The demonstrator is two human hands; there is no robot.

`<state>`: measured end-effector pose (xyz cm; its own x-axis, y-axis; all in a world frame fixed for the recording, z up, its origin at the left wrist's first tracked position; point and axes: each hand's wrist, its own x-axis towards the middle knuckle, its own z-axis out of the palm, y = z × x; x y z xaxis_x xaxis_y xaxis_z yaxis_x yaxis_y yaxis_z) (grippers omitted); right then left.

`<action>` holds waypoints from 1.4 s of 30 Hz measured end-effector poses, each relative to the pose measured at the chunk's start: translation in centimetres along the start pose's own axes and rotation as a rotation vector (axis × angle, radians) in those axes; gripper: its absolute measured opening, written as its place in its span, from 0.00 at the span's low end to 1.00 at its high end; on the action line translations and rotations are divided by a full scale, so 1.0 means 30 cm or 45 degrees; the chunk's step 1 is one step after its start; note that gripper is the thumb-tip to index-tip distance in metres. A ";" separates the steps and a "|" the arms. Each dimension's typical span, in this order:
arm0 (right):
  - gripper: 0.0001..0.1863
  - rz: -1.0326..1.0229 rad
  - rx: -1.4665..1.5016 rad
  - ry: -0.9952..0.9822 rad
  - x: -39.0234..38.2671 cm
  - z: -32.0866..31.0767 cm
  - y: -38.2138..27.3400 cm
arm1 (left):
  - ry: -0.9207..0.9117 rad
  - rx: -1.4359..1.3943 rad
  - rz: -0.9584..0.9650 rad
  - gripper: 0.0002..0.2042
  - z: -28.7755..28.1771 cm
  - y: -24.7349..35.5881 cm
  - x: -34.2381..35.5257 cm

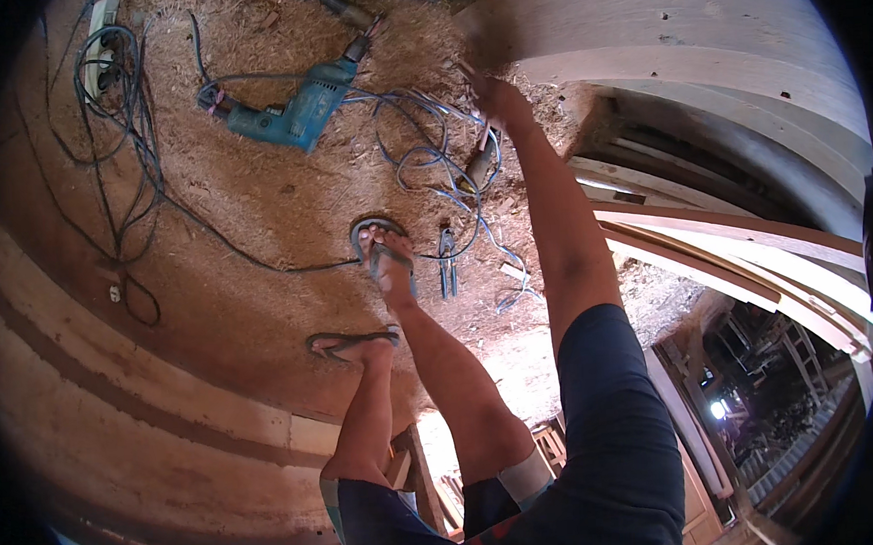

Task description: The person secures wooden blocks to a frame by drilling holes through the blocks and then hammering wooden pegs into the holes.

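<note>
My right hand (497,104) is out over the debris-strewn floor beside a large pale wooden board (661,48), fingers partly curled around something I cannot make out. Beneath it lie loops of pale blue cable (422,156) and a dark cylindrical object (478,168). A teal power drill (298,118) lies on its side to the left, and pliers (447,262) lie near my sandalled foot (387,255). My left hand is out of sight.
A power strip (101,53) with tangled black cables (124,140) lies at the upper left. Curved-looking wooden planks (727,231) lean at the right. A boarded wall (141,412) runs along the lower left. A dark cluttered space (773,384) shows at the lower right.
</note>
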<state>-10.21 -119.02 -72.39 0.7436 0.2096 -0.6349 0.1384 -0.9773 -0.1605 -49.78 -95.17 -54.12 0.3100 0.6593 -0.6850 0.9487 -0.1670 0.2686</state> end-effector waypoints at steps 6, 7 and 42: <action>0.24 0.222 0.146 0.062 -0.032 0.169 0.001 | 0.005 0.009 -0.001 0.40 0.009 -0.004 -0.002; 0.24 0.136 0.185 0.108 -0.024 0.182 0.002 | -0.003 0.001 0.002 0.40 0.014 -0.003 0.004; 0.23 -0.311 0.600 -0.252 -0.972 -0.295 -0.874 | -0.988 -1.591 -0.518 0.35 -0.272 0.383 0.015</action>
<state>-29.72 -99.79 -42.98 0.5837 0.4742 -0.6590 -0.0496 -0.7893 -0.6120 -39.26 -90.80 -45.82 0.3822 -0.0952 -0.9192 0.4391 0.8939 0.0900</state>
